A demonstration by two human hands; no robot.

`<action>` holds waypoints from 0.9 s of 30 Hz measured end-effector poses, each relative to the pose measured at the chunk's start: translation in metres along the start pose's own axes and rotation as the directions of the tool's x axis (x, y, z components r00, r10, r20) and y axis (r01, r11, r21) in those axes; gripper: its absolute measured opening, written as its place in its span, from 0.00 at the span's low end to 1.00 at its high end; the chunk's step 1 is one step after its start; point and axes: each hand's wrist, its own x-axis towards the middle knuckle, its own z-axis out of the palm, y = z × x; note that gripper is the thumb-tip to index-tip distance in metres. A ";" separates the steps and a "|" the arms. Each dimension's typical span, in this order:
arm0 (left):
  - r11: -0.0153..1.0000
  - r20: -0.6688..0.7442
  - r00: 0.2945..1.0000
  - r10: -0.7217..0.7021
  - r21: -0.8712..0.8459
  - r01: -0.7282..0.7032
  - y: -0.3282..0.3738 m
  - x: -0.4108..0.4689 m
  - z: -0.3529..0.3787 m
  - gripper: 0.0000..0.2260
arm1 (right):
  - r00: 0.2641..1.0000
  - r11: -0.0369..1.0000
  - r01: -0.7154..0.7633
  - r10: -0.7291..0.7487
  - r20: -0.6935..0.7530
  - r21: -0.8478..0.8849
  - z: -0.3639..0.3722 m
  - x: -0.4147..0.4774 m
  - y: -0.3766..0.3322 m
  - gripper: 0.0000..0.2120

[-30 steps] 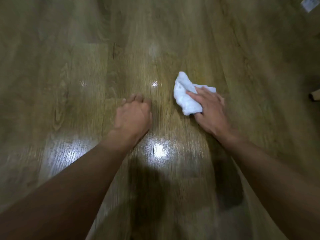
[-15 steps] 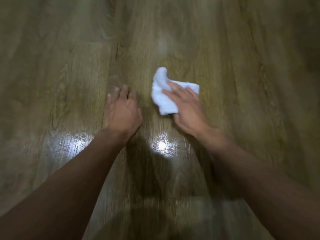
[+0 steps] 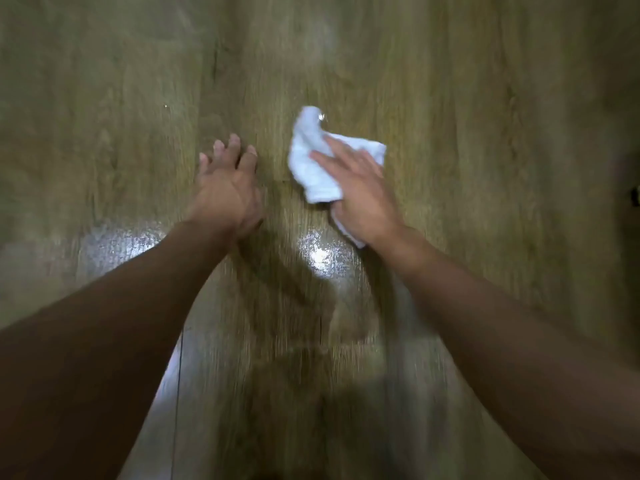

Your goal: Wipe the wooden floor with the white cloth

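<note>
A crumpled white cloth [image 3: 313,161] lies on the wooden floor [image 3: 467,133] just right of centre. My right hand [image 3: 360,195] lies flat on top of the cloth with its fingers spread, pressing it down; part of the cloth is hidden under the palm and a corner sticks out near the wrist. My left hand [image 3: 227,188] rests palm down on the bare planks to the left of the cloth, fingers apart, holding nothing. A hand's width of floor separates the two hands. The picture is blurred by motion.
Glossy patches [image 3: 318,251] on the planks below the hands reflect light. A dark object [image 3: 634,196] shows at the right edge, too cut off to identify. A plank seam [image 3: 178,375] runs down the lower left.
My right hand and the cloth have slid left, then slightly forward. The left hand, fingers curled a second ago, has stretched out flat on the floor. The view has shifted.
</note>
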 end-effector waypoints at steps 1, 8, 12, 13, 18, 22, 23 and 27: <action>1.000 0.008 1.000 0.000 0.024 0.000 0.000 0.001 0.001 0.26 | 0.997 0.997 -0.077 0.077 -0.013 -0.013 -0.010 -0.006 0.022 0.28; 0.996 0.007 1.000 -0.027 0.086 0.026 0.004 0.009 0.004 0.25 | 0.912 0.914 -0.404 0.400 -0.092 -0.037 -0.009 0.067 0.008 0.29; 0.998 0.026 1.000 -0.012 0.068 0.010 0.004 0.009 -0.003 0.24 | 0.996 0.996 -0.086 0.087 0.024 -0.010 0.001 0.006 -0.009 0.33; 0.997 0.021 1.000 -0.010 0.078 0.008 0.004 0.009 -0.001 0.24 | 0.997 0.997 -0.076 0.076 0.007 0.000 -0.002 -0.019 0.001 0.33; 0.993 -0.015 1.000 -0.019 0.113 0.021 -0.001 0.012 0.009 0.24 | 0.810 0.836 -0.547 0.540 -0.228 0.035 -0.032 -0.031 0.065 0.27; 0.994 0.019 0.996 -0.084 0.076 0.083 0.010 0.011 0.007 0.26 | 0.848 0.860 -0.509 0.507 -0.157 0.028 -0.021 0.014 0.043 0.28; 0.992 0.035 0.993 -0.112 0.070 0.109 0.014 0.011 0.005 0.27 | 0.903 0.909 -0.417 0.416 -0.106 0.020 -0.018 0.008 0.034 0.30; 0.987 0.066 0.986 -0.155 0.057 0.151 0.024 0.010 0.001 0.28 | 0.987 0.987 -0.160 0.160 -0.013 0.022 -0.018 -0.071 0.036 0.31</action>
